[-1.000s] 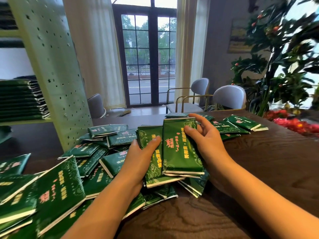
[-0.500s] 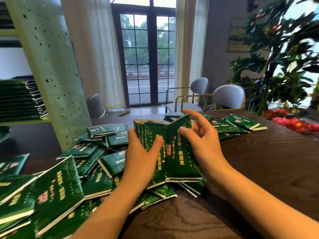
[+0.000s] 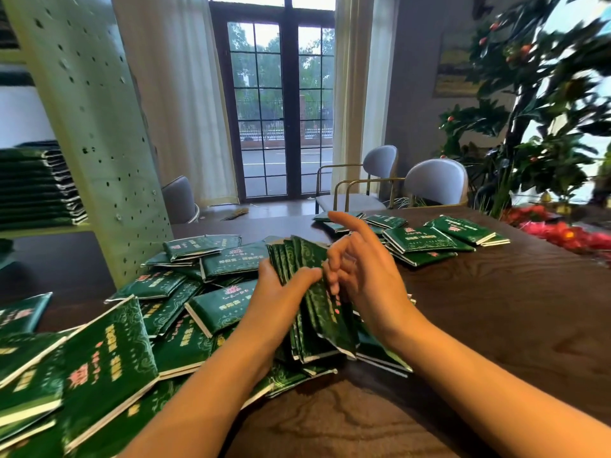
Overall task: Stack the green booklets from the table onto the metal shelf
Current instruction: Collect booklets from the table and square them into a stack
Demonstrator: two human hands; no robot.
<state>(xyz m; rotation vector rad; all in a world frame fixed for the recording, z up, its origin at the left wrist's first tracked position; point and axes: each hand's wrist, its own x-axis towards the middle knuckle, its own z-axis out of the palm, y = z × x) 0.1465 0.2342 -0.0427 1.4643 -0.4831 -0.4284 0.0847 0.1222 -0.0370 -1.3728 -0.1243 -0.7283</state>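
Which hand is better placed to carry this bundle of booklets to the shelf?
Probably left: the left hand grips the bundle, and the metal shelf stands on that side; the right hand is open.

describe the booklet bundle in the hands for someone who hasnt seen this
Start at the dark wooden table and its heap of green booklets. At the heap's right edge, between the left hand and right hand, is the bundle. It alone stands on edge, while its neighbours lie flat.
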